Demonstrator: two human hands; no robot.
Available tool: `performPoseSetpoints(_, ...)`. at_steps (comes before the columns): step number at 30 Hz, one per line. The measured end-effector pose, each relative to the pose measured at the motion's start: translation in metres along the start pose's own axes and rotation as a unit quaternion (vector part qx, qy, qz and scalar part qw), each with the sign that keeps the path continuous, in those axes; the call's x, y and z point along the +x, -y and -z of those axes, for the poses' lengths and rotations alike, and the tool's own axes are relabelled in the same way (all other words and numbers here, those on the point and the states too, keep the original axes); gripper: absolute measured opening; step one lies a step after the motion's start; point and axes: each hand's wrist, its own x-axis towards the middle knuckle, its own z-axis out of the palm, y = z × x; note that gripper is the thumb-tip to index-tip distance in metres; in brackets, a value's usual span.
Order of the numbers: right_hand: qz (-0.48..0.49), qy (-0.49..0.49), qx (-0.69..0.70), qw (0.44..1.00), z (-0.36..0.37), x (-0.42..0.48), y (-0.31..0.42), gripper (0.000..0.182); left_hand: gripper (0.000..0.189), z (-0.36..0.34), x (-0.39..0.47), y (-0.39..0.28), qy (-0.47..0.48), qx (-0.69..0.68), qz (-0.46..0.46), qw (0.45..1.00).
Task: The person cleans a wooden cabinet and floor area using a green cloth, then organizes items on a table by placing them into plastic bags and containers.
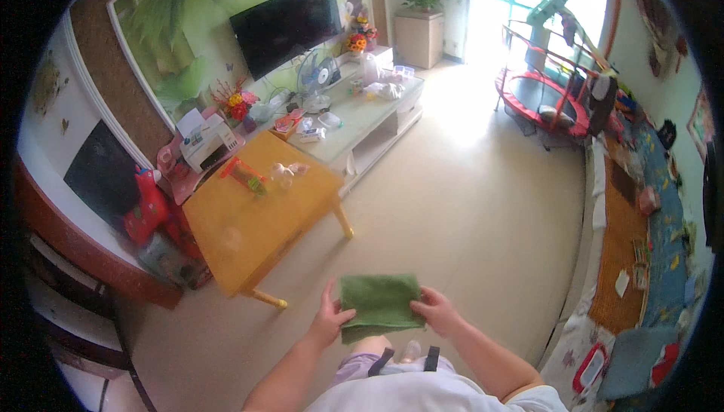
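A folded green cloth [380, 301] is stretched between my two hands in front of my body, above the floor. My left hand [332, 316] grips its left edge, thumb on the near face and fingers behind. At the right edge my right hand [435, 309] pinches the cloth the same way. Along the bottom a lower layer of the cloth shows beneath the fold. Ahead and to the left stands a yellow wooden table [277, 217]. On it lie an orange-red packet with a green end [244, 176] and a crumpled clear plastic bag [283, 174].
A white printer [208, 143] and a red toy animal [150, 208] stand beyond the table's left side. A glass-topped TV cabinet [362, 112] holds a fan [317, 75] and clutter. A small trampoline [540, 101] stands near the bright window. A long sofa [622, 242] lines the right.
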Motion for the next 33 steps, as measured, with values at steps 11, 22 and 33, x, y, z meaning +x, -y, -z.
performPoseSetpoints(11,-0.128,0.01,-0.014,0.992,0.04,0.263,0.078,0.038,0.087,0.059,0.245,-0.033,-0.1,-0.097,0.099,0.985)
performPoseSetpoints(22,0.078,-0.283,-0.047,0.955,0.188,0.471,0.204,0.043,0.079,-0.078,0.596,-0.19,0.115,0.377,-0.136,0.909)
performPoseSetpoints(33,-0.026,0.061,0.458,0.887,0.337,0.723,0.329,0.049,0.044,-0.171,0.863,-0.212,0.286,0.274,-0.111,0.911)
